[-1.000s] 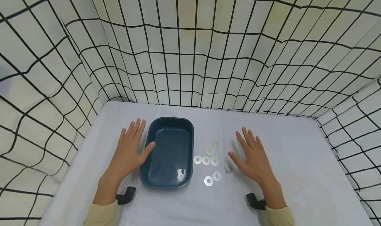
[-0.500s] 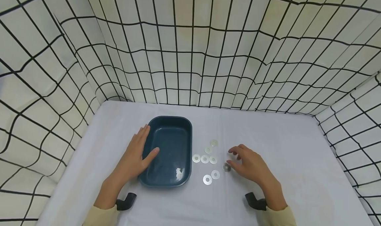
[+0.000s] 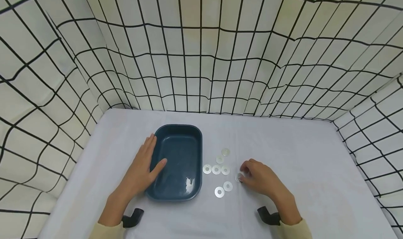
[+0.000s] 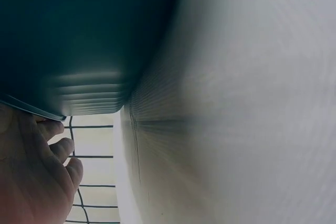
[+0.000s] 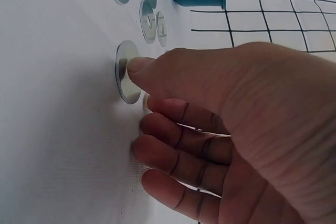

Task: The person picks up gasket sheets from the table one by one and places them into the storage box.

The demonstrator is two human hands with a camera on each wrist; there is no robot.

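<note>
My left hand [image 3: 138, 169] lies along the left side of a dark blue plastic tray [image 3: 179, 151], fingers straight beside the rim and the thumb reaching over the inside. In the left wrist view, its fingers [image 4: 63, 148] sit right at the tray's rim. My right hand [image 3: 264, 179] is low over the cloth to the right of the tray, its fingers bent. The right wrist view has its thumb tip touching the flat metal washer [image 5: 131, 92] that lies on the cloth, with the index fingertip close to the washer's edge. Several other washers [image 3: 216, 166] lie between the tray and this hand.
A white cloth [image 3: 302, 151] covers the table. Black netting [image 3: 201, 81] over pale sheets stands behind it and on both sides. Dark curved wrist pieces [image 3: 133, 218] stick out inward from both wrists.
My right hand has come down from raised and spread to bent fingers at the rightmost washer. My left hand has moved in against the tray's left side.
</note>
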